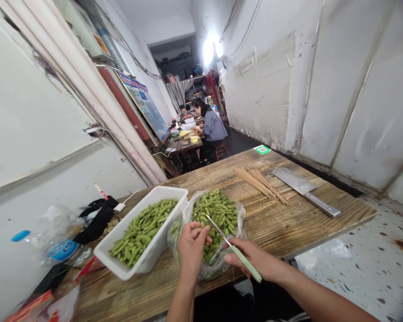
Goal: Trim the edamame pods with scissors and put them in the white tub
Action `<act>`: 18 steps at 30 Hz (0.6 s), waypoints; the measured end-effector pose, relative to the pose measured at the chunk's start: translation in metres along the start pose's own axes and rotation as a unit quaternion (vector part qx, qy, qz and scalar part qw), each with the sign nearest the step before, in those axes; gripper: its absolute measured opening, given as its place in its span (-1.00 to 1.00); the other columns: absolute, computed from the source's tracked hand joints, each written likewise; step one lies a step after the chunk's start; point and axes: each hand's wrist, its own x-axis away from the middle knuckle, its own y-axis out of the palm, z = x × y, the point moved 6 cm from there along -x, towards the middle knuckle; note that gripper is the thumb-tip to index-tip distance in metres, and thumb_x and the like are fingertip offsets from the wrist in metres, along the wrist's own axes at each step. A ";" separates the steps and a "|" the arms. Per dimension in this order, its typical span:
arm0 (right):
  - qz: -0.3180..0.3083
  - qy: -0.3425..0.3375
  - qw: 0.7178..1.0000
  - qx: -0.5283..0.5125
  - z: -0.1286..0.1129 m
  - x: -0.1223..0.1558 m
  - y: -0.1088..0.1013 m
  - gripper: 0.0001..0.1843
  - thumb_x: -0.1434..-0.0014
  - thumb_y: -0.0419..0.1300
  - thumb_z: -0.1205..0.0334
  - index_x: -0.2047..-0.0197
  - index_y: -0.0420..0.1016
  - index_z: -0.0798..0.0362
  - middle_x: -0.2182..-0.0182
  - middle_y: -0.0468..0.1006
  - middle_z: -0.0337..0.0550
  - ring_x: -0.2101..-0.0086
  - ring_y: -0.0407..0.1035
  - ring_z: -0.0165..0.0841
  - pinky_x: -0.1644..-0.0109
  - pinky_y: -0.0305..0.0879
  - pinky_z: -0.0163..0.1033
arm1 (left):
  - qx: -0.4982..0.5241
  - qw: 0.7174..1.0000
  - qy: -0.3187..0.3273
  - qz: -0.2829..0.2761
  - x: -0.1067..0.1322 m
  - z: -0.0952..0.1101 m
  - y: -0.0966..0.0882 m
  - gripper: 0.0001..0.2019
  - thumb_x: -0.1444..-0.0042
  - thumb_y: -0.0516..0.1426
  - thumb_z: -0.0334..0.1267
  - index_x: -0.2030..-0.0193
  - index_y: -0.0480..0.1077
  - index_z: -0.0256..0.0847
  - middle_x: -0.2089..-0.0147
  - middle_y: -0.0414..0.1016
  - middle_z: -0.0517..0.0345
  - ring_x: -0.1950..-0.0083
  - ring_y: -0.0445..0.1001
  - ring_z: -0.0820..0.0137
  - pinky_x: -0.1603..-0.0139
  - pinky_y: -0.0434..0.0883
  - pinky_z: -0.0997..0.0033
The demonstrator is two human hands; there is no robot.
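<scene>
My right hand (pixel 255 259) is wrapped round a pair of scissors (pixel 243 263) with pale green handles, its blades pointing up and left over the pods. Close to the blade tips, my left hand (pixel 192 243) is closed in a pinch; whatever it holds is too small to make out. Beneath both hands lies an open clear plastic bag (pixel 242 219) heaped with green soybean pods (pixel 218 205). Left of the bag stands a white plastic tub (pixel 102 257) with more green pods (pixel 144 232) in it.
On the wooden table (pixel 309 228) lie thin wooden skewers (pixel 262 184) and a cleaver (pixel 295 181) to the right. A plastic bottle (pixel 62 250) lies at the left. Two people sit at a farther table, one in a striped shirt (pixel 213 125).
</scene>
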 end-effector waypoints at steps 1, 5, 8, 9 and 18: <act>0.003 -0.002 1.000 0.015 -0.002 0.001 -0.001 -0.44 -0.08 0.22 -0.22 0.13 0.37 0.13 0.61 0.24 -0.41 0.66 0.12 -0.55 0.60 0.05 -0.42 | -0.003 1.000 0.000 -0.005 0.001 0.000 0.000 -0.65 0.06 0.28 -0.09 0.22 0.36 -0.25 0.50 0.55 0.18 0.55 0.43 0.45 0.49 0.36 0.47; 0.015 -0.018 0.999 0.048 -0.010 0.002 -0.004 -0.46 -0.09 0.23 -0.19 0.14 0.40 0.14 0.60 0.25 -0.40 0.62 0.11 -0.53 0.54 0.04 -0.39 | 0.006 1.000 0.002 -0.008 0.003 0.003 0.000 -0.68 0.08 0.28 -0.08 0.26 0.45 -0.27 0.44 0.58 0.14 0.54 0.40 0.49 0.48 0.34 0.51; 0.013 -0.030 0.998 0.049 -0.013 0.003 -0.003 -0.48 -0.10 0.22 -0.20 0.16 0.41 0.13 0.61 0.24 -0.40 0.61 0.11 -0.52 0.51 0.03 -0.38 | -0.002 1.000 0.002 -0.004 0.004 0.005 -0.001 -0.68 0.10 0.28 -0.08 0.25 0.50 -0.27 0.43 0.59 0.14 0.53 0.39 0.49 0.46 0.34 0.50; 0.012 -0.032 0.998 0.047 -0.013 0.003 -0.003 -0.48 -0.11 0.21 -0.20 0.16 0.41 0.13 0.62 0.23 -0.41 0.61 0.11 -0.52 0.51 0.03 -0.38 | -0.006 1.000 0.003 -0.004 0.005 0.006 -0.001 -0.68 0.10 0.28 -0.08 0.26 0.52 -0.26 0.44 0.59 0.15 0.53 0.38 0.49 0.46 0.34 0.49; 0.013 0.031 0.999 0.023 0.001 0.002 -0.001 -0.54 -0.07 0.25 -0.17 0.32 0.36 0.10 0.73 0.15 -0.47 0.69 0.07 -0.54 0.61 -0.06 -0.40 | -0.035 0.998 -0.035 -0.049 0.003 -0.002 0.000 -0.67 0.13 0.28 -0.07 0.27 0.51 -0.26 0.49 0.56 0.15 0.55 0.35 0.44 0.48 0.28 0.44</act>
